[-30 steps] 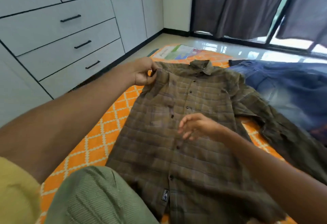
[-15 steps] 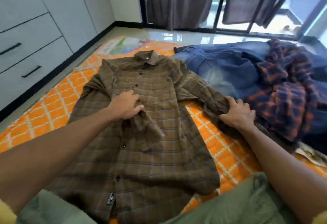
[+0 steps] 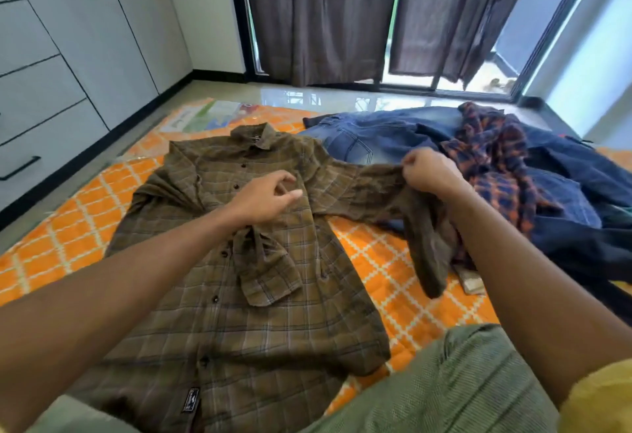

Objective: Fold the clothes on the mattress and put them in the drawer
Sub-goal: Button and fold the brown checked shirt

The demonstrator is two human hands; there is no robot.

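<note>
Sleeve now lifted in right hand

Brown plaid shirt flat on orange mattress, sleeve in right hand.

We cannot see the fingertips of the right hand; they curl into the sleeve of the brown checked button-up shirt. Our left forearm covers part of that shirt's front, and the shirt's hem runs behind our green-clad knees. Right of the shirt, the blue denim jeans lie partly under the navy and orange plaid shirt. Left of the shirt, the white drawer front with a black handle is cut by the frame edge.
</note>
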